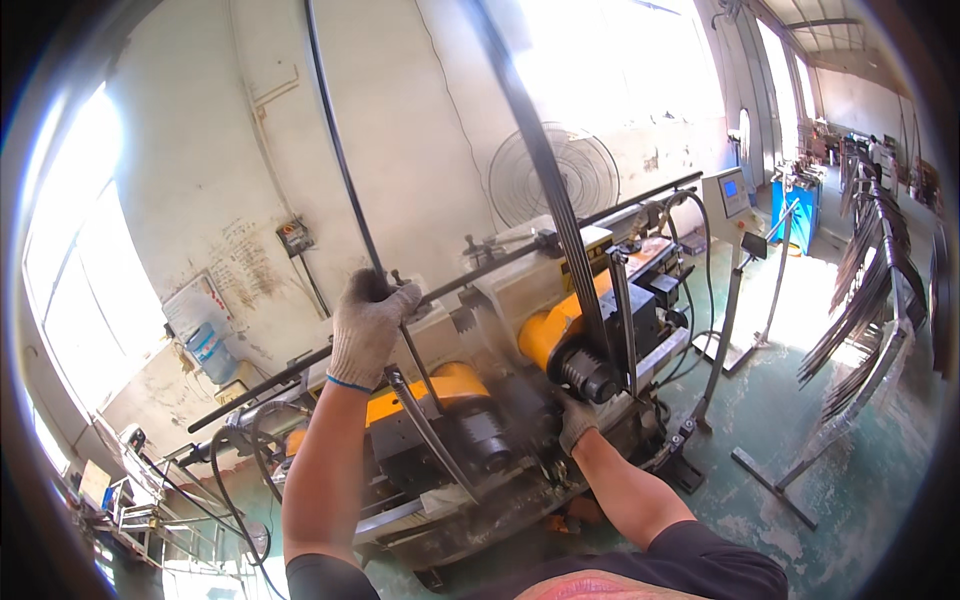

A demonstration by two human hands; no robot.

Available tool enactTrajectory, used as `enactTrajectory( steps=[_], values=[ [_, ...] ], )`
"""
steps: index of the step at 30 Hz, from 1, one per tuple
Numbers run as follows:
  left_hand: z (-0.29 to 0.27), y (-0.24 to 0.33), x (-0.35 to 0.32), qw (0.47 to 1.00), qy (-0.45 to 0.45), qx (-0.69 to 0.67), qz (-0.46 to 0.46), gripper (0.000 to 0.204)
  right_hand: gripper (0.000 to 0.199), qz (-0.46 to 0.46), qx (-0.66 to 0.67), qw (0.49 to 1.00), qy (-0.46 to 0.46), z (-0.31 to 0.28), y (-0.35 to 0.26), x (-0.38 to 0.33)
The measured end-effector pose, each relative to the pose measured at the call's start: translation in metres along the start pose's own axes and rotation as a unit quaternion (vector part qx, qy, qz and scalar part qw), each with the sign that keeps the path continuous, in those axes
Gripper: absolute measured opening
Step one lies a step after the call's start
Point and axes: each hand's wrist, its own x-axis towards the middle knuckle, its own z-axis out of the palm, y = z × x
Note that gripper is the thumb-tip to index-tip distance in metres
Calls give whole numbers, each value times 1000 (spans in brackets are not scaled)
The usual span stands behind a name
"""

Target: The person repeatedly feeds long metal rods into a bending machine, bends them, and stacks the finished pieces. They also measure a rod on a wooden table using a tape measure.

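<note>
My left hand (pixel 362 335), in a pale knitted glove with a blue cuff edge, is closed around a long thin metal rod (pixel 343 150). Above the hand the rod rises past the top of the picture; below it, it slants down toward the machine. My right hand (pixel 577 418), also gloved, reaches low into the middle of the yellow and black machine (pixel 455 382), near a dark ribbed spindle (pixel 588 375). Its fingers are hidden and the area beside them is smeared by motion. A second ribbed spindle (pixel 485 440) sits on the left.
A bundle of long dark rods (pixel 556 200) stands tilted against the machine's right side. Behind is a round caged fan (pixel 555 175). A control box (pixel 733 195) with a small screen stands at right. Farther right, a rack (pixel 888 335) bears many thin rods.
</note>
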Motion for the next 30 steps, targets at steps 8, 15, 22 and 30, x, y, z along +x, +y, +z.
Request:
enactTrajectory(
  steps=[8,15,22,30],
  values=[
    [-3,14,19,998,55,29,20,38,26,27,0,999,-31,-3,6,6],
    [4,19,27,999,54,3,-2,38,31,30,-3,1000,-5,-3,4,9],
    [6,18,30,998,64,-22,6,37,30,66,-7,998,8,0,-7,0],
    [7,18,31,997,69,-20,10,36,32,42,19,999,0,2,-8,-3]
  ],
)
